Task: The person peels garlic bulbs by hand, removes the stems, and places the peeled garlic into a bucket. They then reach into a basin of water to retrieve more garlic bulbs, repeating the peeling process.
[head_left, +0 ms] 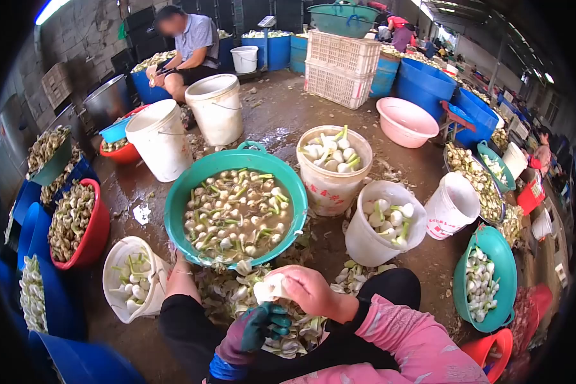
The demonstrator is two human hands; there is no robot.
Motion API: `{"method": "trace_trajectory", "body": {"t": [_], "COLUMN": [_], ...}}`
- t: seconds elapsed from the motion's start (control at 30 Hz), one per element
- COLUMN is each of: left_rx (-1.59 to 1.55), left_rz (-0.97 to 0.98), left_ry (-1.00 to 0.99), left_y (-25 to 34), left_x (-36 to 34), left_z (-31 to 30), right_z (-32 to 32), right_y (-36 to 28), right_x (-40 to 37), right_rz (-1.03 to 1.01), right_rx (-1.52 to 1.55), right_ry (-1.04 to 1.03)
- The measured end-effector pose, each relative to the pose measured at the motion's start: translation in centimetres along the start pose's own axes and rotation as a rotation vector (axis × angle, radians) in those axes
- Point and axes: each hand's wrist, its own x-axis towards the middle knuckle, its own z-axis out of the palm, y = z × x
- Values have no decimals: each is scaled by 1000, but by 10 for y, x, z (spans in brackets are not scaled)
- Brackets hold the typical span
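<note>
My right hand (313,291), bare, is closed with its fingertips on a white garlic bulb (271,288) with pale skin. Just below it my left hand (262,326), in a purple and green glove, has its fingers curled; I cannot tell what is inside them. Beneath both hands lies a heap of garlic skins (294,336) between my legs. Right ahead stands a green basin (179,233), where many garlic bulbs (237,214) with green stem stubs sit in murky water.
A white bucket (115,291) with trimmed garlic stands left of my foot. Two more buckets, one cream (329,198) and one white (368,243), hold garlic at the right. A red tub (96,237) of garlic is farther left. One person (192,48) sits at the back.
</note>
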Motion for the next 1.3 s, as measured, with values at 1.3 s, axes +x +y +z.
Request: {"method": "trace_trajectory", "body": {"t": [1.3], "left_rx": [636], "left_rz": [278], "left_ry": [249], "left_y": [6], "left_x": [6], "left_z": [24], "right_z": [5], "right_y": [41], "right_x": [-2], "right_rz": [179], "right_rx": [116], "right_ry": [-225]}}
